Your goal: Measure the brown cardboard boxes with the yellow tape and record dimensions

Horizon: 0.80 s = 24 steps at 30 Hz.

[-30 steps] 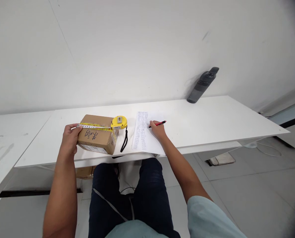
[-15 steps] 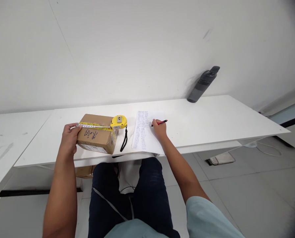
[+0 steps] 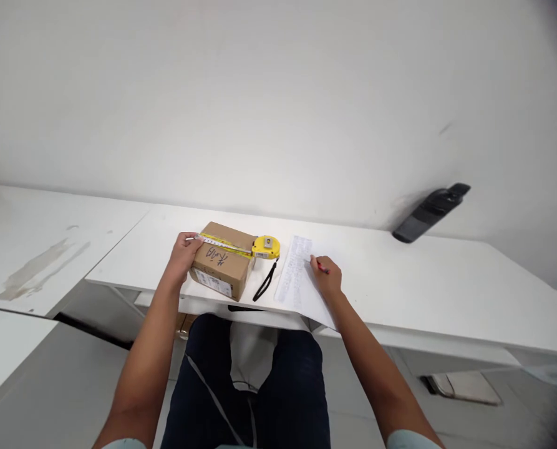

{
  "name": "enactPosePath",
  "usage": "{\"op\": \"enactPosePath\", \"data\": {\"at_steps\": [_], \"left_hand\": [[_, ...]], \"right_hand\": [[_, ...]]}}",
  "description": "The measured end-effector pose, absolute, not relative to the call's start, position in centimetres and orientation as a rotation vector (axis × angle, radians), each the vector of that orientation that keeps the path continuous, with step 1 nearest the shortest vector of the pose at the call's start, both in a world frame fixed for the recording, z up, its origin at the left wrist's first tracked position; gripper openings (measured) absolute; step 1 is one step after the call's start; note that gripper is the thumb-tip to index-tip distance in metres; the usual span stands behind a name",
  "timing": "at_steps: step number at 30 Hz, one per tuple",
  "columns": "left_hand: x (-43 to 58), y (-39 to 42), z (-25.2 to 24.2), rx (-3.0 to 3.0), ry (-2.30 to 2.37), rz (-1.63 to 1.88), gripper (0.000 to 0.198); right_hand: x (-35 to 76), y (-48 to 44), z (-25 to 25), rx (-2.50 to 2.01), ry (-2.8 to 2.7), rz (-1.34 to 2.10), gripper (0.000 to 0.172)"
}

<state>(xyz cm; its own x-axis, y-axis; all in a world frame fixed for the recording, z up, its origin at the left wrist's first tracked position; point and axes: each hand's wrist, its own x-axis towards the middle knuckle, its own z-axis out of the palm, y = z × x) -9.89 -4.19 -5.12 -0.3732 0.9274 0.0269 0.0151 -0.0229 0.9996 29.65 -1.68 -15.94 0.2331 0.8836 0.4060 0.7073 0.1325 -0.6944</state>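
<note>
A taped brown cardboard box (image 3: 224, 269) with handwriting and a white label sits near the desk's front edge. Across its top stretches the blade of a yellow tape measure (image 3: 266, 247), whose case rests at the box's right end with a black wrist strap (image 3: 265, 282) hanging from it. My left hand (image 3: 183, 254) pinches the blade's free end at the box's left edge. To the right, my right hand (image 3: 329, 277) grips a red and black pen (image 3: 324, 268) over a sheet of paper (image 3: 301, 290). Columns of small handwriting fill the sheet's left part; my hand hides some of its right side.
A dark bottle (image 3: 428, 214) stands at the back right, close to the wall. The white desk (image 3: 400, 287) runs along the wall, and another white surface (image 3: 119, 218) adjoins it on the left. My knees are under the front edge.
The camera view has turned and tilted, so the desk and bottle appear shifted. The pen's slant in my right hand has changed; my left hand still holds the blade on the box.
</note>
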Motion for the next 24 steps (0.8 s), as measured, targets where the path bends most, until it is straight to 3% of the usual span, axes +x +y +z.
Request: {"op": "enactPosePath", "data": {"at_steps": [2,5,10,12,14,18,24], "left_hand": [[-9.9,-4.4,-5.1,1.042,1.473,1.492,0.035],[-9.9,-4.7,-5.2,1.045,1.459,1.475,0.033],[-10.1,-4.6,-5.6,1.049,1.441,1.444,0.032],[-10.2,-4.4,-5.8,1.059,1.443,1.443,0.034],[-10.2,-4.3,-5.9,1.057,1.462,1.453,0.034],[-10.2,-4.1,-6.3,1.066,1.517,1.459,0.034],[-10.2,-4.2,-6.5,1.084,1.51,1.46,0.033]], "right_hand": [[29.0,-1.6,-15.4,-1.647,-1.638,0.196,0.021],[27.4,-1.5,-14.0,-1.616,-1.697,0.199,0.037],[22.3,-2.7,-9.4,-1.256,-1.534,0.908,0.067],[20.2,-3.6,-7.5,-1.182,-1.534,1.025,0.074],[18.7,-4.4,-6.3,-1.147,-1.647,0.846,0.07],[17.8,-5.7,-6.5,-0.93,-1.93,0.226,0.043],[18.3,-6.1,-6.7,-0.875,-2.005,0.017,0.045]]}}
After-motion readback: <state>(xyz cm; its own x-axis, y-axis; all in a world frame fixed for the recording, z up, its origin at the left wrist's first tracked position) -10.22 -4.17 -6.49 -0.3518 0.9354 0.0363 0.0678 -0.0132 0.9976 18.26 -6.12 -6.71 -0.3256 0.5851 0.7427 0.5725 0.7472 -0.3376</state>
